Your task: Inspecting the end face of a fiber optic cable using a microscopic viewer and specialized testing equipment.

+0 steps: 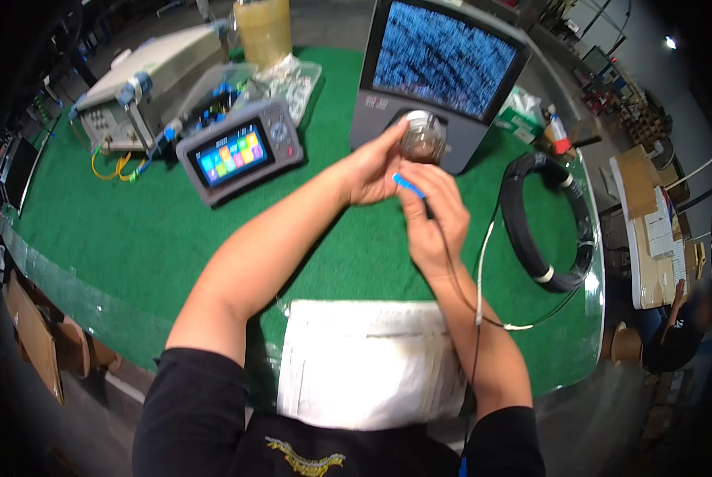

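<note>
My right hand (439, 216) pinches a blue fibre-optic connector (408, 186) between thumb and fingers. From the connector a thin black cable (454, 266) runs down along my right forearm. Close beside it, my left hand (372, 171) closes against a round, shiny silver-and-clear piece (423, 137), its thumb on the left side; the other fingers are partly hidden. This piece is in front of a grey desktop device with a tilted screen (443, 56) showing a blue speckled picture. Whether the piece is fixed to the device I cannot tell.
A handheld tester (237, 153) with coloured icons lies left, before a large bench instrument (153, 75). A black cable coil (547, 222) lies right. Papers (364, 366) lie near me on the green mat (125, 246). A plastic tray (304, 91) stands behind; another person (678, 338) is far right.
</note>
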Motion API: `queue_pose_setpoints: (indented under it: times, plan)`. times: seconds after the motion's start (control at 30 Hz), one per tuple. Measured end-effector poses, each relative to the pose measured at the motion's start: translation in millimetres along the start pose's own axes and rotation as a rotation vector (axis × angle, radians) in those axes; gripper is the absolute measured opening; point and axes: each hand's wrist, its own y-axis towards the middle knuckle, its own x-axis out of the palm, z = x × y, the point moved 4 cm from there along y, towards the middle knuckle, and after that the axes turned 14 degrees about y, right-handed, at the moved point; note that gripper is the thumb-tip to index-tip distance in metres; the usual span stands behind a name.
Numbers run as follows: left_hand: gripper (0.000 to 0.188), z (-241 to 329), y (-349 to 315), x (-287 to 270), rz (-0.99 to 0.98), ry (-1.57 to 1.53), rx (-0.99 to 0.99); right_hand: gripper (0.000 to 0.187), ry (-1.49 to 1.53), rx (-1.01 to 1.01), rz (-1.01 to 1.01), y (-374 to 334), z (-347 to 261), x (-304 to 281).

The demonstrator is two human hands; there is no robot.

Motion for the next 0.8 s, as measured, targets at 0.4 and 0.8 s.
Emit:
queue_pose_setpoints:
  times: [0.4,0.8]
  plan:
    - [0.076,6,3,-5,-0.044,0.063,0.009,0.016,0.507,0.584,-0.321,-80,-89,-58]
    - [0.076,4,2,-11,-0.034,0.072,0.075,0.012,0.181,0.441,-0.166,-129,-148,-67]
